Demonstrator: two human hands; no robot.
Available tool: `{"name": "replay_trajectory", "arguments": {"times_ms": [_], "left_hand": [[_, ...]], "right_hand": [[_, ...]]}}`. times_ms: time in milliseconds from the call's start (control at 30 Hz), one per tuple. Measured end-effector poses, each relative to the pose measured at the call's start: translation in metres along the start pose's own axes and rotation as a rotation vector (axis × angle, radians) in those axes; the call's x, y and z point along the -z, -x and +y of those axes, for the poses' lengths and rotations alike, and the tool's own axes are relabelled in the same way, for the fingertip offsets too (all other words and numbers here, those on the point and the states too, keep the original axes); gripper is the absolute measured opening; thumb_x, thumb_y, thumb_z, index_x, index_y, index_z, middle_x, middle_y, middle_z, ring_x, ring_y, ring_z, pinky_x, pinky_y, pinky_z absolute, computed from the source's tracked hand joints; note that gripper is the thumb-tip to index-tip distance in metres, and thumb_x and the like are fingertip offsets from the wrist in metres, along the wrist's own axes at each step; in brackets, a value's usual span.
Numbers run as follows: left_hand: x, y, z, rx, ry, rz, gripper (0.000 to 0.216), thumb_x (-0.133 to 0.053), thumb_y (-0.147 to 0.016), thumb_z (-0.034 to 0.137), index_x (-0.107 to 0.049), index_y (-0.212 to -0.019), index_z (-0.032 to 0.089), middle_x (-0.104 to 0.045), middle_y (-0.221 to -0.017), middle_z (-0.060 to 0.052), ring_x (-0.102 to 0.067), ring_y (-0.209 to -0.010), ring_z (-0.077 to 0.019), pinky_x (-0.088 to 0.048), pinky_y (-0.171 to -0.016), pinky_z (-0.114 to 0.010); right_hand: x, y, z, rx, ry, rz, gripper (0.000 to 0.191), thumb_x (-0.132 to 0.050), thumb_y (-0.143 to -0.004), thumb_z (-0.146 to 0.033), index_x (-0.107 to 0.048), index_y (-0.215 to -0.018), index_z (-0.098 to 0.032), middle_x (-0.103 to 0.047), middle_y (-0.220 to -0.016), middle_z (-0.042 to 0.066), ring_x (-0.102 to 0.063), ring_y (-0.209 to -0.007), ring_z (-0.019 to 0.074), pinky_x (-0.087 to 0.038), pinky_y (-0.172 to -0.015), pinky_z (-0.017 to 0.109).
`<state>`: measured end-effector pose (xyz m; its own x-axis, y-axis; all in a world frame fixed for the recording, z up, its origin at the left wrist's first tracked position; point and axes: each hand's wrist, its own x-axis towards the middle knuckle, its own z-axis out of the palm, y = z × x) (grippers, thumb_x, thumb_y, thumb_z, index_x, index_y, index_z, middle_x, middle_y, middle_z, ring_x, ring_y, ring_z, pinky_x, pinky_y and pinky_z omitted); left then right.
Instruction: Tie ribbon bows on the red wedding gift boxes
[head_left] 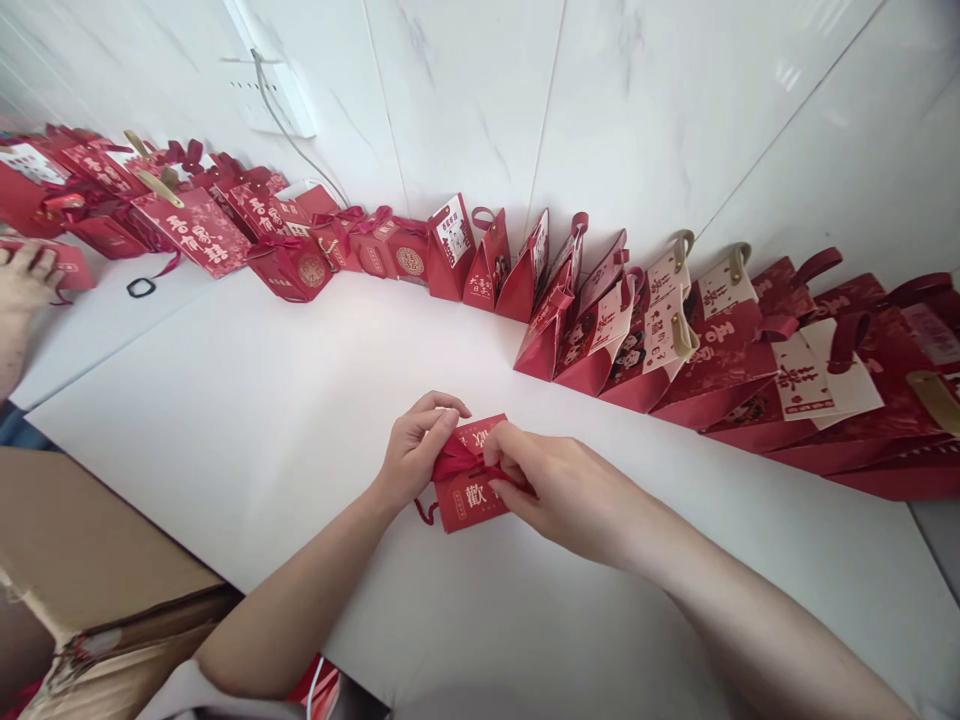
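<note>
A small red gift box (471, 508) with white and gold Chinese characters sits on the white table in front of me. A red ribbon (454, 460) is wrapped across its middle, and a dark red cord (426, 514) sticks out at its left side. My left hand (418, 448) is closed around the box's upper left side, close against the ribbon. On the right part of the ribbon, my right hand (551, 490) is pinched, with the fingertips over the box's face. The ribbon's right end is hidden by that hand.
Red gift boxes (600, 340) with loop handles line the tiled wall, and more boxes (199, 230) cluster at back left. Another person's hand (26, 280) touches a red box at far left, near a black loop (141, 288). A cardboard box (97, 530) stands at lower left.
</note>
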<state>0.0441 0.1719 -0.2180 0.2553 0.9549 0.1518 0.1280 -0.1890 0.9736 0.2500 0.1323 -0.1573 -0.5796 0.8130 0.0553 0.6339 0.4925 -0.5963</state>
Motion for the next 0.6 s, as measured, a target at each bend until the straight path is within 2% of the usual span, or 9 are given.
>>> {"name": "replay_trajectory", "arguments": {"times_ms": [100, 200, 400, 500, 600], "left_hand": [[0.000, 0.001, 0.000, 0.000, -0.002, -0.025, 0.048, -0.050, -0.096, 0.036, -0.055, -0.053, 0.015, -0.060, -0.099, -0.006, -0.057, -0.085, -0.0161, -0.042, -0.077, -0.030], [0.000, 0.003, 0.001, 0.003, 0.018, -0.022, 0.048, -0.051, -0.096, 0.035, -0.056, -0.052, 0.015, -0.060, -0.099, -0.006, -0.057, -0.086, -0.0166, -0.042, -0.078, -0.030], [-0.001, 0.003, 0.001, 0.181, 0.344, -0.050, 0.047, -0.054, -0.093, 0.035, -0.060, -0.053, 0.013, -0.056, -0.108, -0.005, -0.055, -0.072, -0.0114, -0.045, -0.068, -0.028], [0.000, 0.000, -0.002, 0.243, 0.468, -0.050, 0.050, -0.058, -0.091, 0.034, -0.052, -0.046, 0.011, -0.056, -0.109, -0.005, -0.054, -0.070, -0.0104, -0.047, -0.067, -0.027], [0.004, -0.003, -0.008, 0.244, 0.540, -0.066, 0.055, -0.061, -0.087, 0.036, -0.043, -0.042, 0.011, -0.058, -0.104, -0.006, -0.054, -0.070, -0.0112, -0.048, -0.067, -0.026]], "right_hand": [[0.003, 0.000, 0.002, 0.129, 0.206, 0.006, 0.021, -0.045, -0.085, -0.003, -0.038, -0.087, -0.023, -0.047, -0.069, -0.004, -0.037, -0.056, 0.0132, -0.020, -0.051, 0.024], [0.008, -0.001, 0.003, 0.235, 0.304, -0.022, 0.024, -0.043, -0.080, 0.001, -0.038, -0.084, -0.022, -0.044, -0.067, -0.004, -0.032, -0.055, 0.0132, -0.018, -0.051, 0.026], [0.015, -0.004, 0.002, 0.292, 0.352, -0.023, 0.027, -0.040, -0.079, 0.006, -0.040, -0.081, -0.021, -0.043, -0.065, -0.004, -0.029, -0.055, 0.0131, -0.020, -0.053, 0.027], [0.016, -0.003, 0.003, 0.305, 0.381, -0.004, 0.026, -0.039, -0.082, 0.006, -0.043, -0.080, -0.020, -0.046, -0.067, -0.003, -0.031, -0.055, 0.0133, -0.024, -0.055, 0.027], [0.019, -0.002, 0.005, 0.314, 0.399, 0.014, 0.024, -0.042, -0.085, 0.003, -0.046, -0.078, -0.019, -0.050, -0.072, -0.001, -0.036, -0.058, 0.0140, -0.026, -0.057, 0.028]]}}
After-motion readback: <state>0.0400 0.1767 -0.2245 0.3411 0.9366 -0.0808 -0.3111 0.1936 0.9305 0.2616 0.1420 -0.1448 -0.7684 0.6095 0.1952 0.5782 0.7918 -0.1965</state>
